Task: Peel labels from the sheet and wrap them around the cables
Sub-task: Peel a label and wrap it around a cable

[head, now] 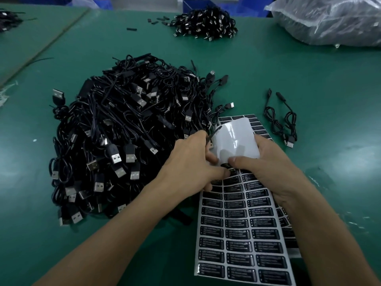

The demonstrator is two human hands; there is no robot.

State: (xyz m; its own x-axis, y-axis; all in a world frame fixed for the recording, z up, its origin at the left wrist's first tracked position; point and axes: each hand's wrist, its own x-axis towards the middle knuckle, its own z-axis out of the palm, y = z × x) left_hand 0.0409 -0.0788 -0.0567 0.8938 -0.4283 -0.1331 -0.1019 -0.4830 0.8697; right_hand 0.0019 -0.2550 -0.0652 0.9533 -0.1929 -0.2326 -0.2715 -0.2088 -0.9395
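Sheet, folded back, sits pinched between left fingers and right fingers.

Single head view, looking forward-down, close over green table.

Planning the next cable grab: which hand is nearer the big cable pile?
Left. The left hand overlaps the pile; the right hand is farther right, gripping the label sheet.
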